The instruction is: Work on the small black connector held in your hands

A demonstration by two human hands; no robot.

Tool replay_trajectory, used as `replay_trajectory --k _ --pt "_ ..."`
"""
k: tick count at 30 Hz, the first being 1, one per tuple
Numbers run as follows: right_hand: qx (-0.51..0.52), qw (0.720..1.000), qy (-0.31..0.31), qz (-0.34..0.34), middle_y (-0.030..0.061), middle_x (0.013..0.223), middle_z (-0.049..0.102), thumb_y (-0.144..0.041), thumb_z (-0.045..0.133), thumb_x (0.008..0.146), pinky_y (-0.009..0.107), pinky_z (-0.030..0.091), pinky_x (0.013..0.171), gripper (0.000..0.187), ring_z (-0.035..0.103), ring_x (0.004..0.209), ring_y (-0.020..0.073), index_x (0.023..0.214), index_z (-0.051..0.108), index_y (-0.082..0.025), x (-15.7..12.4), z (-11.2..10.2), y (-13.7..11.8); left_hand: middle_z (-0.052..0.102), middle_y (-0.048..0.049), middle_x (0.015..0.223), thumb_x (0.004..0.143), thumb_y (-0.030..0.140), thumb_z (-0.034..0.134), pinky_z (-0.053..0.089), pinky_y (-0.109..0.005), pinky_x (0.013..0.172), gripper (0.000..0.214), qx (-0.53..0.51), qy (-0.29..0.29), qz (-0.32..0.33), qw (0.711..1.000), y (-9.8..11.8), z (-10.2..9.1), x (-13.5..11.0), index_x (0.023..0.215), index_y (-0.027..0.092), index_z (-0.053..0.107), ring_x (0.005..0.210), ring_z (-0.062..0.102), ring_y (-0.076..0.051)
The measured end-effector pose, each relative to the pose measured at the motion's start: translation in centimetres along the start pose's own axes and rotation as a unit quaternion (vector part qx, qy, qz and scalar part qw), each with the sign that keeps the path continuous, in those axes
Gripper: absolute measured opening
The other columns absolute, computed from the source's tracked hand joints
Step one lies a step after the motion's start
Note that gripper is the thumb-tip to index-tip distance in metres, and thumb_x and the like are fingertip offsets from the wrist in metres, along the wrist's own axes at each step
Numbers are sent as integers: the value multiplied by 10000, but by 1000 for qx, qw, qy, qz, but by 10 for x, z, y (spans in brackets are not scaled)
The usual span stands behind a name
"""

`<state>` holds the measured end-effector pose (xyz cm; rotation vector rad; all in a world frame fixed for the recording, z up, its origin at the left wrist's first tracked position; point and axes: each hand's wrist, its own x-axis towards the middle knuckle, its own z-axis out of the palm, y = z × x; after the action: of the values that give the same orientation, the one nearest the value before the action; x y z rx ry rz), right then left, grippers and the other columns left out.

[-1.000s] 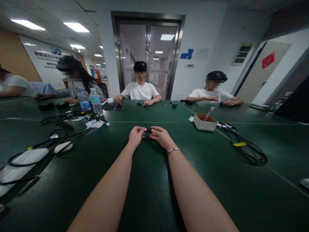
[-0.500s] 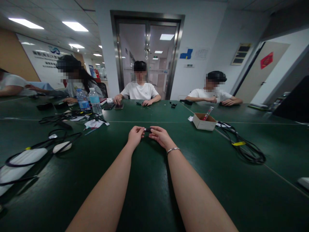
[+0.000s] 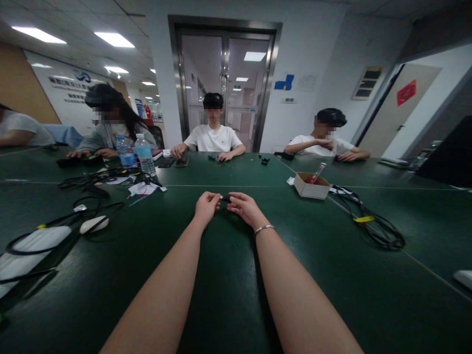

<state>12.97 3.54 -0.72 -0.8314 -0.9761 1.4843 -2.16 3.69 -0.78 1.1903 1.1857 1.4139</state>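
Between my two hands, just above the green table (image 3: 228, 275), is a small dark object (image 3: 225, 198) with a light, metal-looking left end. Its exact kind is too small to make out. My left hand (image 3: 206, 209) pinches the light end between thumb and fingertips. From the other side, my right hand (image 3: 244, 208) grips the black part, with the thumb and index finger closed on it and the remaining fingers curled below. A silver bangle circles my right wrist. Fingers cover much of the object.
Right of my hands stand a small cardboard box (image 3: 311, 186) and a coiled black cable (image 3: 376, 228). To the left lie tangled cables (image 3: 99, 179), a white mouse (image 3: 94, 224), a white power strip (image 3: 33, 250) and two water bottles (image 3: 144, 155). Several people sit across the table.
My hands and the small dark object stay nearly in place. Across the table, the person at right has raised a hand; the person at left has drawn an outstretched arm in.
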Motion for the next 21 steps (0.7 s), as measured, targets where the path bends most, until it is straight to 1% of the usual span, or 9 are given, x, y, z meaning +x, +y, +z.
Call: replay_trajectory --k 4,9,13,21 --pt "-1 1000 -7 -1 31 726 653 -72 715 740 276 587 639 188 638 605 133 902 644 -135 1 -1 1 627 -34 692 752 281 687 463 -185 531 193 -14 9 -10 1000 2 2 -1 772 124 576 591 571 -94" --pt "3 1000 -6 -4 32 732 651 -60 710 734 285 583 651 192 634 610 133 900 650 -137 2 -2 1 631 -33 687 789 243 641 467 -197 551 137 -5 0 -13 1000 2 1 -1 769 123 578 590 574 -94" --pt "4 1000 -7 -2 32 718 650 -46 689 742 283 580 656 188 635 615 135 903 653 -135 0 -1 0 629 -33 668 803 243 623 465 -206 553 140 6 -4 -12 1000 1 0 1 751 123 572 570 569 -94" --pt "6 1000 -7 -5 30 725 652 -31 664 748 269 579 651 187 636 613 130 906 653 -130 -2 1 -2 633 -41 671 795 338 622 471 -229 554 217 46 -13 1 999 -4 -3 3 739 134 575 581 581 -116"
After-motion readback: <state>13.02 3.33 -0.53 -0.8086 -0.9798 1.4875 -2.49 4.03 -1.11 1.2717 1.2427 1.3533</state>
